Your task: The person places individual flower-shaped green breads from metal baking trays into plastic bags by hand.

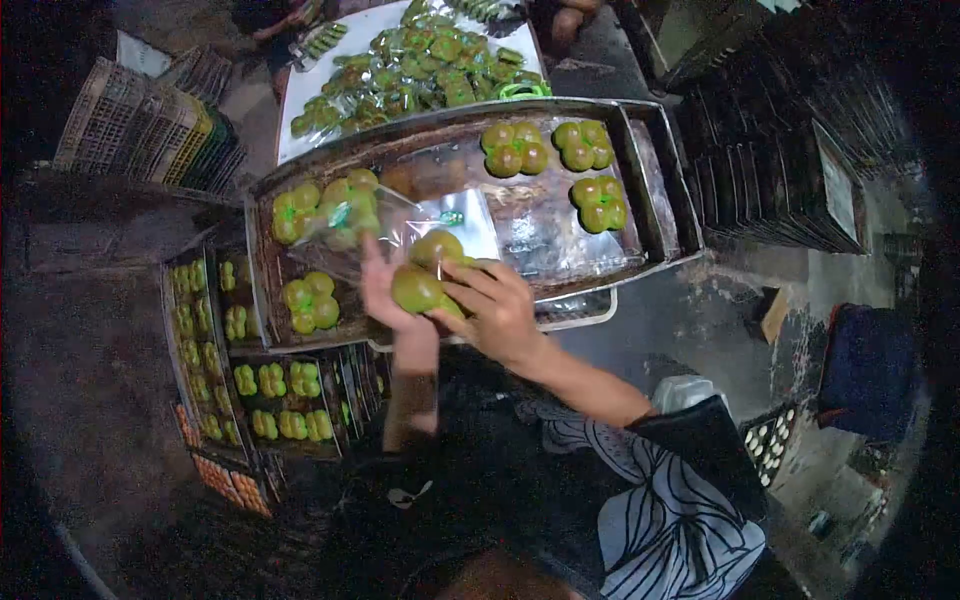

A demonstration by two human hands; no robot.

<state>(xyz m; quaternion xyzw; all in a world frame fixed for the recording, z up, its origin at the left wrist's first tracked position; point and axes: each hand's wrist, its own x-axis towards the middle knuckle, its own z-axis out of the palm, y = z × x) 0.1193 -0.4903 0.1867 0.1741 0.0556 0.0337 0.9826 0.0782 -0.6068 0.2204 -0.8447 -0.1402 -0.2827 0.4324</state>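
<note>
My right hand (500, 305) is closed around a green bun cluster (420, 285) with rounded, brown-tinged lobes, tilted over the tray's near side. Just left of it, my left hand (390, 295) is slightly smeared by motion and grips a clear plastic bag (385, 215) at its lower edge. The bag spreads up and left, overlapping the buns behind it in this view. A pile of flat bags (480, 225) with green print lies in the metal tray (655, 190) beyond my hands. More four-lobed buns (312, 302) sit at the tray's left, and others (515, 150) at its right.
Bagged green buns (430, 65) are heaped on a white table (292, 125) behind the tray. Racked trays of green buns (285, 425) stand at lower left. Stacked crates (130, 125) are at far left, stacked dark trays (780, 195) at right. Another person's hand (572, 10) shows at the top.
</note>
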